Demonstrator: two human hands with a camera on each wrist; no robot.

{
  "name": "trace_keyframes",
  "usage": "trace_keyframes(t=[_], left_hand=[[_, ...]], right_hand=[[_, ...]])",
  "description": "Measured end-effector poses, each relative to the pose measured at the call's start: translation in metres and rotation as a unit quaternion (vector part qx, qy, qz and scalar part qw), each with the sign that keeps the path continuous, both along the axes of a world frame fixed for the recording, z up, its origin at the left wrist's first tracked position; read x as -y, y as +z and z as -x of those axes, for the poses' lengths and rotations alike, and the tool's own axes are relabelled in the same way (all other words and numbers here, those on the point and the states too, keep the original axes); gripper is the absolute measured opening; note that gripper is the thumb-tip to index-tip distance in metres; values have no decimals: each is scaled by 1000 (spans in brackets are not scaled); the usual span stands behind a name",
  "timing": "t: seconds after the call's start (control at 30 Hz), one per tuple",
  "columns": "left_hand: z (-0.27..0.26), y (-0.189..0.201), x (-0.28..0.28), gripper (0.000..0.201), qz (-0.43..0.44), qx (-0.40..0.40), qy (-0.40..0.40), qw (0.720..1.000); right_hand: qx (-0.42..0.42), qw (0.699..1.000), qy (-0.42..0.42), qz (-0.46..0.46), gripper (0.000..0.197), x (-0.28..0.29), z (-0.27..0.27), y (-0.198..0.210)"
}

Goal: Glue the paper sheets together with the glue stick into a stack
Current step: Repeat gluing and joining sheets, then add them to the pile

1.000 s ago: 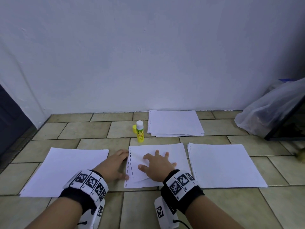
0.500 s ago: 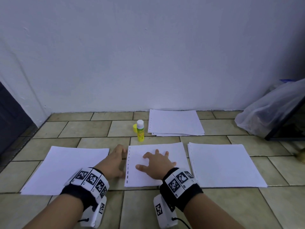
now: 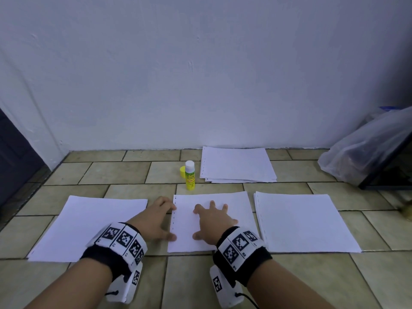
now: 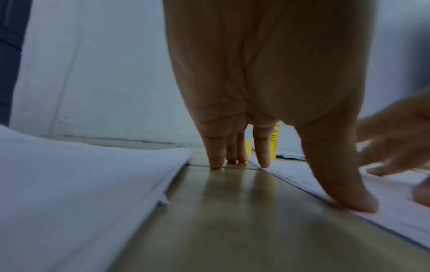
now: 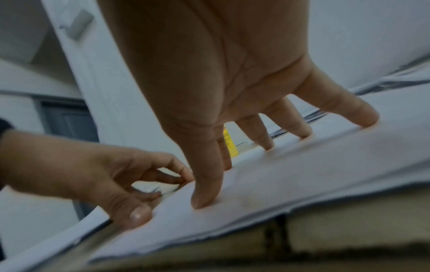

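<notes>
I'm pressing the middle stack [image 3: 211, 221] at lower centre flat: right hand [image 3: 215, 221] spread on it, left hand [image 3: 153, 219] open, fingertips at its edge. Next, I'd fetch the uncapped glue stick [image 3: 190, 175] just above.

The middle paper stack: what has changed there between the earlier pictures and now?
The top sheet of the middle paper stack, skewed a second ago, now lies flat and square. The right hand still presses it with spread fingers; the left hand has settled at its left edge. The glue stick, its cap and the other stacks stayed put.
</notes>
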State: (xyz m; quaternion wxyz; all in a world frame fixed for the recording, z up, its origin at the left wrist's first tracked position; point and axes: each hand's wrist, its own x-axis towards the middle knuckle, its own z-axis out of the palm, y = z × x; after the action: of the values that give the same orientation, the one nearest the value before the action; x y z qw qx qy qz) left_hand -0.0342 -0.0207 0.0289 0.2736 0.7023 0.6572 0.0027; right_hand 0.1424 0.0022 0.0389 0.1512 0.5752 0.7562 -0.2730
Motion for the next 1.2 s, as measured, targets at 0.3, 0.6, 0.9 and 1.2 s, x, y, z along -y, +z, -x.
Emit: trace_keyframes(t=[0.3, 0.6, 0.9, 1.2], left_hand=[[-11, 9, -4, 76, 7, -51, -14, 999], [-19, 10, -10, 80, 11, -128, -38, 991], [-26, 8, -14, 90, -14, -259, -67, 963], [-21, 6, -10, 99, 25, -244, -68, 967]], right_hand=[[61, 997, 47, -23, 67, 4, 7, 7], [81, 988, 96, -95, 69, 0, 5, 4], [-17, 988, 136, -72, 55, -16, 15, 6], [-5, 999, -21, -46, 30, -53, -63, 12]])
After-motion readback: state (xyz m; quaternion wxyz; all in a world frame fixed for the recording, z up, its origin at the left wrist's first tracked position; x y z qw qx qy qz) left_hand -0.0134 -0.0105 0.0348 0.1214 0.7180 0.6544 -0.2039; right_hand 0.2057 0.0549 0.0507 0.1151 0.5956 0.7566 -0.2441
